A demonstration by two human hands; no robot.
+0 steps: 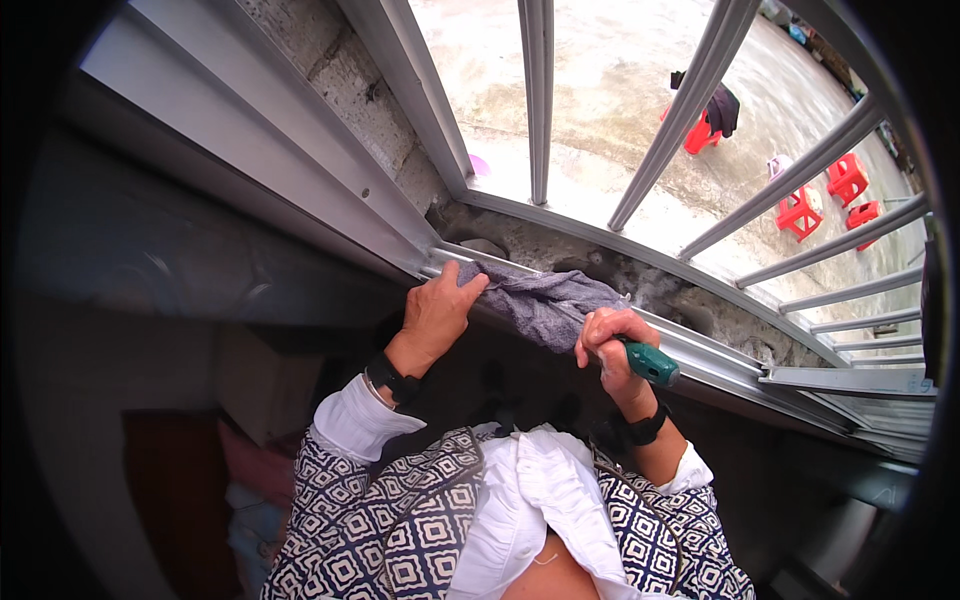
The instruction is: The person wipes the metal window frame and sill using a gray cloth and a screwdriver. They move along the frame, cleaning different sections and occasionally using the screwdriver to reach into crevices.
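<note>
A crumpled grey-purple cloth (551, 300) lies along the metal track (697, 352) of a window frame. At the cloth's left end, my left hand (442, 304) presses its thumb and fingers onto it, near the corner of the frame. My right hand (619, 345) is closed around a tool with a dark green handle (651, 363), at the cloth's right end. The tool's working end is hidden by my hand and the cloth, so its kind cannot be told.
Metal window bars (538, 105) rise beyond a rough concrete sill (600, 259). A sliding sash (840, 379) stands at the right and a wide metal jamb (300, 142) at the left. Outside, several red plastic stools (799, 212) stand on concrete ground; a dark garment (723, 111) hangs on one.
</note>
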